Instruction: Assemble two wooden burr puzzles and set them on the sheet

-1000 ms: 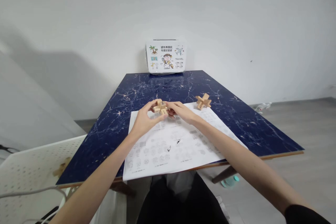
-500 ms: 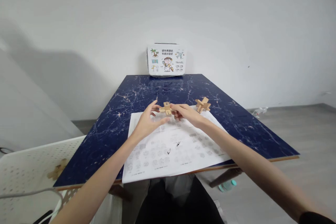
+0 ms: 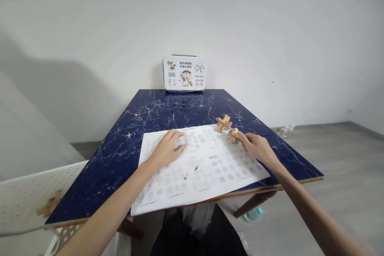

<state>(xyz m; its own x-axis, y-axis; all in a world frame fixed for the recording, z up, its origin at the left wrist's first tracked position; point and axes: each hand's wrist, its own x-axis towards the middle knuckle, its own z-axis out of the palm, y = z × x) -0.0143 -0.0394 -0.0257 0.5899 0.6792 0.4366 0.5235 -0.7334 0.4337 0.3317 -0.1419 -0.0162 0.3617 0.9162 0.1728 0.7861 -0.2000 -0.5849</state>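
Observation:
A small interlocking wooden puzzle (image 3: 233, 135) is pinched by my right hand (image 3: 254, 146) at the right side of the paper sheet. Just behind it, by the sheet's back right edge, a second wooden puzzle (image 3: 224, 123) of crossed bars rests by itself. My left hand (image 3: 168, 149) lies over the left part of the printed sheet (image 3: 207, 184), with nothing in it and a gap between thumb and fingers. Rows of faint diagrams and two small dark marks show on the paper.
The sheet overhangs the front edge of the blue marbled table (image 3: 156, 108). Against the wall at the back stands a white printed case (image 3: 184, 74). A white perforated chair (image 3: 24, 192) with wooden pieces (image 3: 51, 204) is at left. A bottle (image 3: 253, 215) lies on the floor.
My right hand has carried the puzzle from the middle to the right, beside the other puzzle. My left hand has come away from it and lowered toward the paper. The view has shifted slightly.

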